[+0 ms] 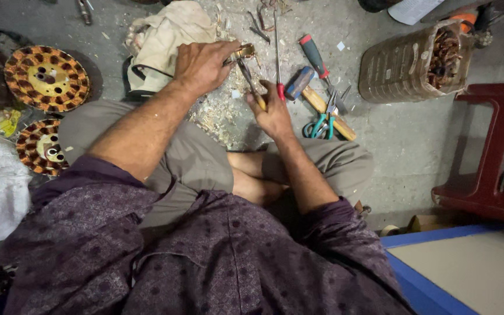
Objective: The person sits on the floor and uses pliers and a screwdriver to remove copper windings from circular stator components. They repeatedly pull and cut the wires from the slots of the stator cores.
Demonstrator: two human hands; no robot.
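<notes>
Grey concrete floor (pixel 415 146), littered with pale shavings at far centre. Dark red plastic stool (pixel 491 157) stands at right. Blue-edged board (pixel 438 274) lies near right. Lighting is dim and even.

Bare floor (pixel 415 140) open right of scissors (pixel 321 125), screwdrivers (pixel 316 58) crowding ahead, cloth (pixel 164 35) and wound stators (pixel 46 79) blocking left

Dim, flat light falls from overhead; the concrete floor (pixel 415 146) shows soft shadows, the edges bend wide-angle, and the centre stays sharp with no glare.
</notes>
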